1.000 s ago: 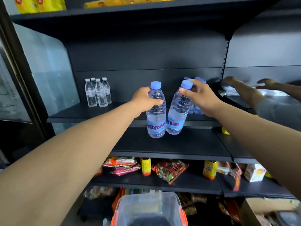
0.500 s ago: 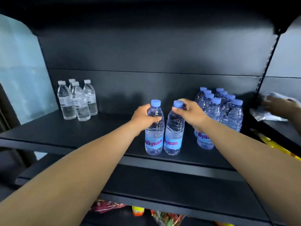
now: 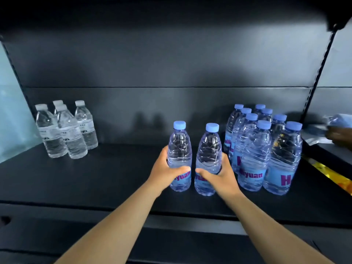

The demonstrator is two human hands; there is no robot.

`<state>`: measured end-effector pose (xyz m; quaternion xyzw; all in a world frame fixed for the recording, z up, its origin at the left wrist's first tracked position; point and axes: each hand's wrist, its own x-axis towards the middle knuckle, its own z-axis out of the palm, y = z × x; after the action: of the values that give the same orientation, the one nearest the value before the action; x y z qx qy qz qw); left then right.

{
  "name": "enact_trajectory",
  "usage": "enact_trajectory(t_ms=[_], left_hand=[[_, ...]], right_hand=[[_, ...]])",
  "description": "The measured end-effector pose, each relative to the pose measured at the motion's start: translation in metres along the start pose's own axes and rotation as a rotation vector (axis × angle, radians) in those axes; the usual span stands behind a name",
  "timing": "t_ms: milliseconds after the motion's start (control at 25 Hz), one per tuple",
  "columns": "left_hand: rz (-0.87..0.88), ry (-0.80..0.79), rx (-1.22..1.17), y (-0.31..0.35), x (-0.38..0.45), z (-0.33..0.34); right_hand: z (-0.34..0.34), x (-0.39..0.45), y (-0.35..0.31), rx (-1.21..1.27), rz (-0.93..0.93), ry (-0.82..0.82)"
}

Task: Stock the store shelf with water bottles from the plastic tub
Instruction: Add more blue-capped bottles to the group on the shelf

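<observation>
Both grips have slid from the necks down to the labels: left hand point(image 3: 165, 173) wraps one bottle point(image 3: 179, 157), right hand point(image 3: 219, 176) another point(image 3: 208, 161), now standing on the shelf point(image 3: 95, 180). Farther right stands the stocked group point(image 3: 266, 149).

head cam | faces forward-down | close to dark shelf point(image 3: 114, 174)

Both hands have slid from the necks down to the labels: left hand point(image 3: 165, 171) grips the left bottle point(image 3: 179, 157); right hand point(image 3: 221, 177) grips the right bottle point(image 3: 208, 159), now upright on the shelf point(image 3: 95, 178), pack point(image 3: 261, 149) at 3 o'clock.
</observation>
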<state>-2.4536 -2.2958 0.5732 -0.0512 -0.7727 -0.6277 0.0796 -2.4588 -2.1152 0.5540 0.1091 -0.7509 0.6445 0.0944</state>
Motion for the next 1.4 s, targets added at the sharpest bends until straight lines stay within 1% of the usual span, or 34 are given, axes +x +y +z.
enact_trajectory(t_ms=[40, 80, 200, 240, 320, 400, 440, 520, 640, 720, 800, 880, 1080, 1160, 1240, 1400], left_hand=[[-0.004, 0.012, -0.006, -0.009, 0.001, 0.0], [-0.006, 0.008, -0.024, -0.016, 0.004, 0.0], [-0.026, -0.063, -0.077, -0.024, 0.021, -0.005], [-0.021, -0.076, -0.082, -0.026, 0.027, -0.005], [-0.005, -0.043, -0.037, -0.041, 0.033, 0.0], [-0.014, 0.042, 0.039, -0.059, 0.034, 0.009], [-0.021, 0.087, 0.051, -0.064, 0.037, 0.014], [-0.012, 0.152, 0.021, -0.068, 0.049, 0.022], [0.019, 0.18, 0.007, -0.063, 0.074, 0.037], [0.008, 0.194, 0.001, -0.065, 0.09, 0.044], [-0.005, 0.19, 0.021, -0.069, 0.107, 0.05], [0.003, 0.176, 0.042, -0.075, 0.124, 0.054], [0.032, 0.199, 0.081, -0.082, 0.156, 0.063], [0.02, 0.228, 0.09, -0.087, 0.167, 0.066], [0.012, 0.258, 0.105, -0.092, 0.178, 0.068], [0.017, 0.265, 0.118, -0.094, 0.188, 0.07]], right_hand=[[-0.001, 0.0, 0.004, 0.013, 0.013, 0.016], [-0.004, 0.004, 0.006, 0.038, 0.037, -0.004], [-0.012, 0.018, 0.009, 0.1, 0.135, -0.172], [-0.011, 0.02, 0.012, 0.092, 0.129, -0.169], [0.001, 0.018, 0.022, -0.037, 0.073, -0.027], [0.014, 0.014, 0.03, -0.192, 0.071, 0.085], [0.018, 0.013, 0.03, -0.215, 0.069, 0.118], [0.016, 0.024, 0.032, -0.167, 0.07, 0.13], [0.012, 0.05, 0.04, -0.025, 0.098, 0.119], [0.017, 0.068, 0.052, -0.094, 0.074, 0.198], [0.022, 0.086, 0.062, -0.187, 0.095, 0.295], [0.025, 0.104, 0.068, -0.166, 0.125, 0.36], [0.015, 0.144, 0.08, -0.124, 0.099, 0.344], [0.015, 0.153, 0.086, -0.131, 0.126, 0.335], [0.017, 0.161, 0.092, -0.173, 0.146, 0.364], [0.017, 0.171, 0.092, -0.197, 0.221, 0.414]])
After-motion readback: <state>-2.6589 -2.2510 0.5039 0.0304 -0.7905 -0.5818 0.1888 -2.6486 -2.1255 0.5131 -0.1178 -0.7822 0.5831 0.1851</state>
